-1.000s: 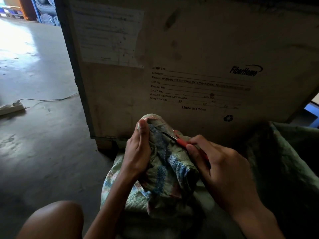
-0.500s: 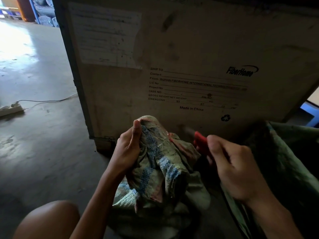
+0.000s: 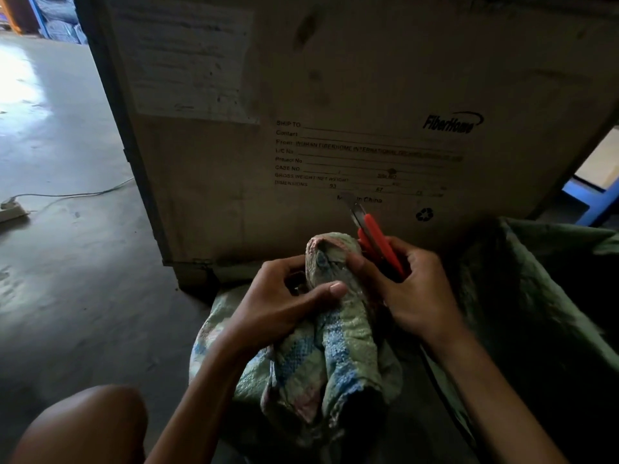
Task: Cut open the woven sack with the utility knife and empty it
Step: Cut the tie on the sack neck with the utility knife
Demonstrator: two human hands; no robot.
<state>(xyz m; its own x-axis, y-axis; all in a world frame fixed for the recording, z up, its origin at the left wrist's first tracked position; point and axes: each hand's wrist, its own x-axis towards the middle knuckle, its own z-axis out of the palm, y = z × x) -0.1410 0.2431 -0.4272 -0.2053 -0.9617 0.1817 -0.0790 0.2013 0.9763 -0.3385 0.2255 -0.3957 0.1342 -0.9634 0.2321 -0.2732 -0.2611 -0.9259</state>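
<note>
A woven sack [image 3: 328, 356] with pale green, blue and pink stripes stands bunched up in front of me on the floor. My left hand [image 3: 284, 303] grips its gathered neck from the left, thumb laid across the fabric. My right hand [image 3: 412, 286] holds a red utility knife [image 3: 378, 239] with the blade extended, pointing up and away from the sack. The fingertips of that hand also touch the right side of the sack's neck. The sack's contents are hidden.
A large cardboard shipping box [image 3: 368, 112] with printed labels rises right behind the sack. A dark green sack [image 3: 536, 313] lies open at the right. Grey concrete floor [image 3: 67, 229] spreads to the left, with a power strip [image 3: 13, 212] and its cable. My knee [image 3: 83, 426] is at lower left.
The knife has left the sack's neck and now points upward beside it. My right hand swung out right, then came back to touch the neck. My left hand shifted its grip lower.
</note>
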